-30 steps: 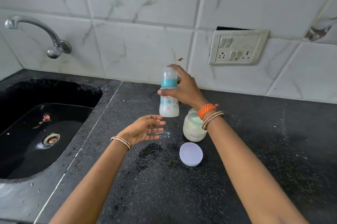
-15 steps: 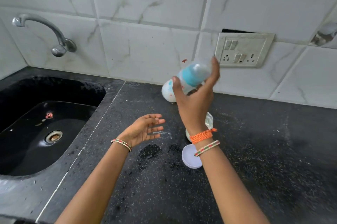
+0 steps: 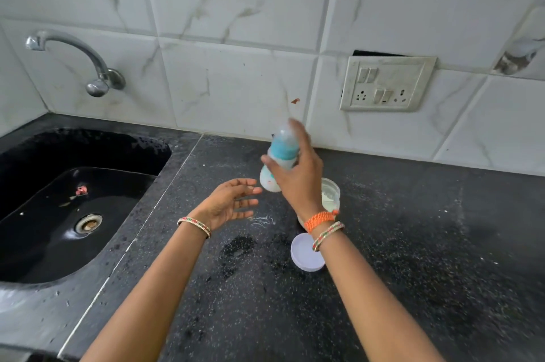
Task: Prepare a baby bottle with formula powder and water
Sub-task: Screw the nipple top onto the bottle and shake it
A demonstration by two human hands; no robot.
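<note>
Above the counter (image 3: 383, 243), right hand (image 3: 298, 182) fingers clamped on baby bottle (image 3: 278, 161), left hand (image 3: 227, 204) fingers apart

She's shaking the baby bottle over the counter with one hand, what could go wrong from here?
1. The right hand alone holds the blurred baby bottle; its grip could slip, and the open left hand isn't under it.
2. The formula jar stands uncovered right beneath that wrist, its lid lying on the counter; a swing might knock it over.
3. Drips could land in the open powder.

Home kitchen: sink (image 3: 59, 279), tap (image 3: 88, 67), tiled wall (image 3: 236, 37)
</note>
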